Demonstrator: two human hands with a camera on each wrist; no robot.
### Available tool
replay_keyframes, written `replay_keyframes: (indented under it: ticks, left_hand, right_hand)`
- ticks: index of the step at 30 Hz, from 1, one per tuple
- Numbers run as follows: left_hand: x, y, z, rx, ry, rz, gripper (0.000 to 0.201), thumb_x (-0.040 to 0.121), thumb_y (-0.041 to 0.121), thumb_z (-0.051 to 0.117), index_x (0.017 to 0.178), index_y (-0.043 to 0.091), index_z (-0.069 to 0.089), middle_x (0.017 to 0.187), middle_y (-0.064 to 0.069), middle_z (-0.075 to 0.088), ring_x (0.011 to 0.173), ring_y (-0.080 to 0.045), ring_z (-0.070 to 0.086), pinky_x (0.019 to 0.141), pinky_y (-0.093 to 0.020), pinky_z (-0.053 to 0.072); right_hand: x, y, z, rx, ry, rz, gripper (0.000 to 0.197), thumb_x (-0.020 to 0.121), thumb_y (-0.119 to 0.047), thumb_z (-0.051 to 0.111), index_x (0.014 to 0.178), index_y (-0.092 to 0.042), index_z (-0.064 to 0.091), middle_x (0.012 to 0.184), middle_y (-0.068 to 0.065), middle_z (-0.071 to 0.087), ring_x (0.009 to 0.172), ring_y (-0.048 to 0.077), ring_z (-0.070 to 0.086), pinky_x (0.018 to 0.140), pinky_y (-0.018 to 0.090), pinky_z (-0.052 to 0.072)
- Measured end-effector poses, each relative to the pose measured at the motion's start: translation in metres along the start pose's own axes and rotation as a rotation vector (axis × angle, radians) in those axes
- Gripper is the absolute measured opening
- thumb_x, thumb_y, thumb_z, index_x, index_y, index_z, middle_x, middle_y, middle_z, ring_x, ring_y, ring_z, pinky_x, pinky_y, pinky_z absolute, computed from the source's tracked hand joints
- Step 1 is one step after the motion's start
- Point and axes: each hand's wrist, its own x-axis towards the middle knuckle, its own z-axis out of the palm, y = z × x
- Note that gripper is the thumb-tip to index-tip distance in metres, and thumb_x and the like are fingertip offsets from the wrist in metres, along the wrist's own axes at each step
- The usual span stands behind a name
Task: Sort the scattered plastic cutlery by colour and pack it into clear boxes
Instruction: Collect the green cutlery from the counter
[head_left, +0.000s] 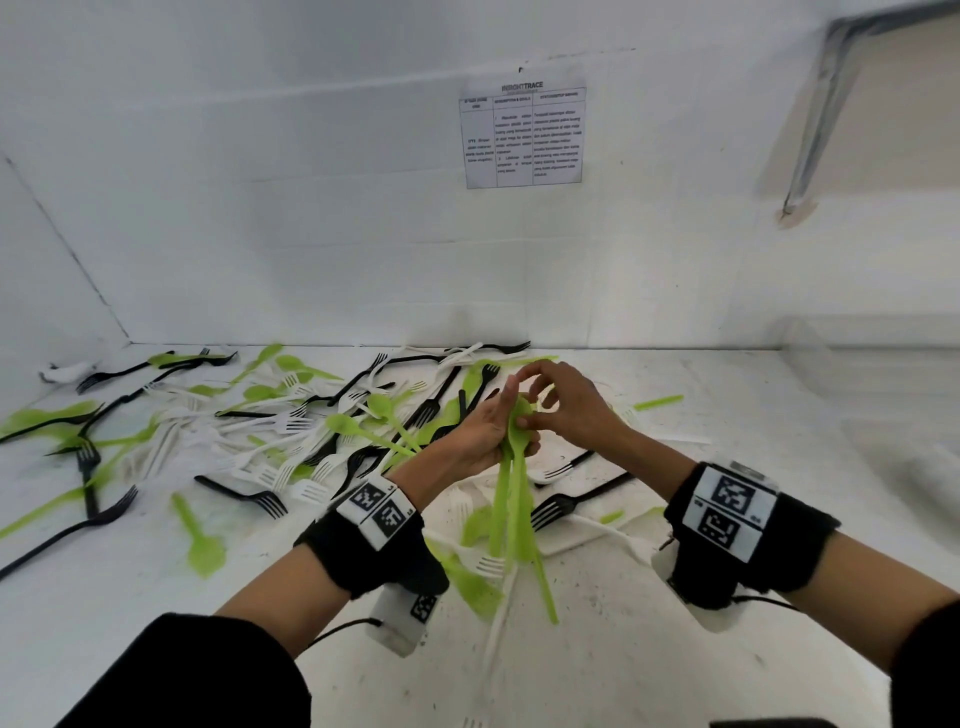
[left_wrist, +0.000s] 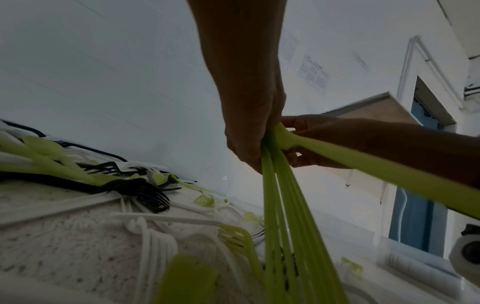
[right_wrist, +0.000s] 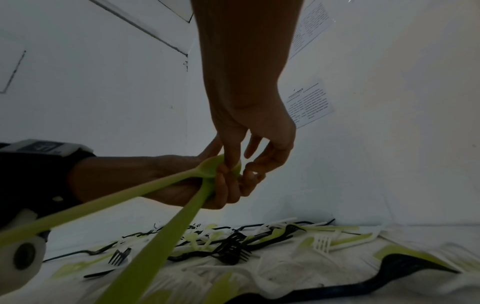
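**Green spoons gathered into one hand above the scattered cutlery**

A bunch of green spoons (head_left: 511, 499) is held upright-ish in the left hand (head_left: 480, 436), bowls up inside the fist and handles hanging down toward the near edge of the worktop (head_left: 727, 670). The bundle is kept this way, it is judged, so that one colour can be collected bowl to bowl and later packed as a single lot. The left fingers are curled round the necks of the spoons, as is shown in the left wrist view, where the handles fan out below the fist.

The right hand (head_left: 563, 402) is brought against the top of the bundle. A further green spoon (right_wrist: 145, 191) is pinched at its bowl between the right thumb and fingertips (right_wrist: 230, 164), the remaining fingers being loosely bent and apart; its handle slants away from the bunch, so it is judged to be in the course of being nested with the others.

The rest of the cutlery, black forks (head_left: 249, 496), white forks (head_left: 291, 426) and more green pieces (head_left: 202, 545), is left mixed across the left half and the far middle of the worktop, against the back wall. A clear box (head_left: 883, 395) is seen only as a blur at the right edge.
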Motion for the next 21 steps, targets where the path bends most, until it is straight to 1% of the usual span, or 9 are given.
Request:
replay_keyframes:
  ticks: [1,3,7,9,11,12,14,17,21]
  left_hand:
    - [0.001,-0.001,-0.001,-0.002,-0.014,0.003,0.089,0.041,0.074,0.072,0.104,0.014,0.054,0.055,0.005,0.052,0.051,-0.01,0.054,0.056,-0.023,0.051]
    - [0.002,-0.002,-0.003,0.021,-0.068,0.024,0.09,0.038,0.076,0.073,0.105,0.02,0.055,0.058,0.008,0.053,0.051,-0.008,0.052,0.057,-0.021,0.05]
    - [-0.001,-0.001,-0.004,0.063,-0.116,0.032,0.078,0.045,0.073,0.072,0.102,0.021,0.058,0.069,0.006,0.054,0.054,-0.008,0.054,0.058,-0.021,0.051]
    - [-0.004,0.001,-0.004,0.126,-0.126,-0.013,0.062,0.06,0.06,0.071,0.102,0.018,0.055,0.083,0.001,0.055,0.055,-0.009,0.055,0.058,-0.021,0.05]
    - [-0.01,0.004,-0.007,0.261,-0.149,-0.099,0.036,0.081,0.039,0.061,0.107,0.017,0.051,0.093,-0.003,0.055,0.057,-0.009,0.058,0.061,-0.022,0.052]
    - [-0.013,0.004,-0.01,0.34,-0.164,-0.148,0.025,0.089,0.029,0.056,0.109,0.016,0.051,0.092,-0.003,0.056,0.06,-0.009,0.06,0.063,-0.023,0.052]
    - [-0.018,0.002,-0.018,0.453,-0.188,-0.21,0.02,0.094,0.018,0.052,0.112,0.01,0.052,0.083,0.0,0.055,0.062,-0.01,0.059,0.064,-0.023,0.051]
    - [-0.026,0.002,-0.023,0.562,-0.165,-0.189,0.013,0.095,0.016,0.052,0.104,0.008,0.055,0.073,0.002,0.045,0.054,-0.007,0.049,0.055,-0.019,0.045]
    - [-0.03,0.007,-0.022,0.774,-0.155,-0.108,0.01,0.095,0.022,0.053,0.1,0.014,0.056,0.069,0.005,0.041,0.048,-0.005,0.037,0.047,-0.018,0.035]
  right_hand:
    - [0.0,0.0,0.0,-0.046,-0.042,-0.021,0.04,0.074,-0.01,0.075,0.111,-0.016,0.06,0.094,-0.001,0.055,0.082,0.015,0.054,0.08,0.027,0.046]
    - [0.001,-0.002,-0.001,-0.1,-0.131,-0.051,0.033,0.08,-0.008,0.069,0.112,-0.01,0.061,0.093,-0.001,0.057,0.086,0.016,0.054,0.083,0.031,0.044]
    - [0.003,-0.002,-0.007,-0.033,-0.14,-0.054,0.022,0.078,0.002,0.067,0.099,-0.005,0.065,0.071,-0.009,0.059,0.069,0.005,0.058,0.073,0.017,0.046]
    - [0.004,-0.001,-0.01,-0.006,-0.122,-0.053,0.018,0.079,0.005,0.064,0.095,-0.005,0.066,0.069,-0.01,0.059,0.059,-0.004,0.057,0.063,0.008,0.044]
    - [0.005,-0.001,-0.013,0.042,-0.074,-0.017,0.019,0.08,0.005,0.063,0.094,-0.008,0.065,0.071,-0.006,0.06,0.059,-0.004,0.058,0.058,0.007,0.046]
    - [0.005,-0.001,-0.016,0.093,-0.045,0.015,0.02,0.08,0.005,0.063,0.093,-0.01,0.064,0.073,-0.003,0.06,0.061,0.001,0.059,0.057,0.01,0.049]
    - [0.003,-0.001,-0.022,0.173,-0.009,0.057,0.023,0.083,0.006,0.06,0.095,-0.014,0.061,0.076,0.0,0.058,0.064,0.009,0.06,0.056,0.015,0.053]
    - [-0.003,-0.001,-0.028,0.156,-0.06,0.056,0.029,0.086,0.007,0.054,0.099,-0.018,0.061,0.084,0.0,0.057,0.073,0.011,0.06,0.059,0.021,0.056]
    - [-0.012,-0.001,-0.026,0.078,-0.08,0.033,0.026,0.081,0.003,0.062,0.097,-0.019,0.061,0.1,0.009,0.061,0.077,0.01,0.06,0.063,0.024,0.058]
